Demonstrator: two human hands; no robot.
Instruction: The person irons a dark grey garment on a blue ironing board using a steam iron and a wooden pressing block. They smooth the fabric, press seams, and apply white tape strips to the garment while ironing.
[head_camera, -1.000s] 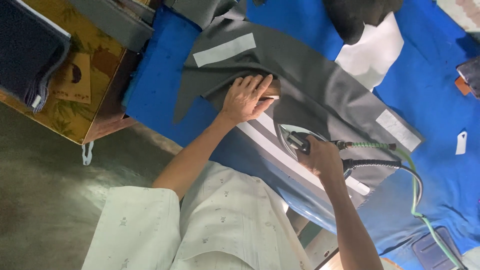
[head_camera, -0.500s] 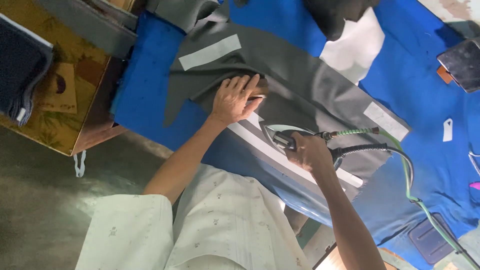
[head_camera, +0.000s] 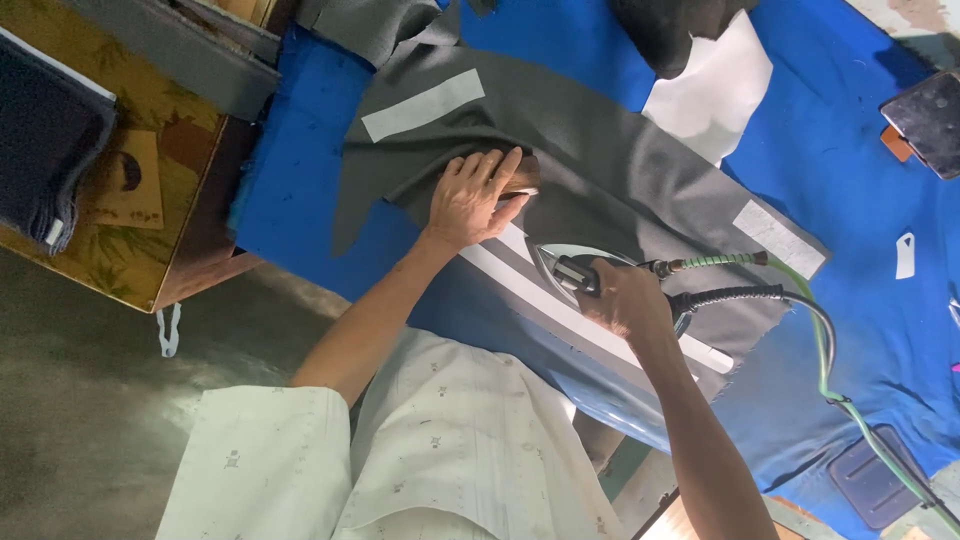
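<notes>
blue padded table (head_camera: 300, 190), bare concrete floor (head_camera: 90, 400)

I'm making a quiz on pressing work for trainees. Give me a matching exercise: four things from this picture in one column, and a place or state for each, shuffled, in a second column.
Things:
1. left hand
2. right hand
3. grey fabric
4. green hose

Places or states:
A. spread flat over the blue padded table
B. closed around the handle of the steam iron
C. runs from the back of the iron toward the lower right
D. pressed palm down on a fold of cloth, over a wooden block

Pairs: 1-D, 2-B, 3-A, 4-C
</notes>
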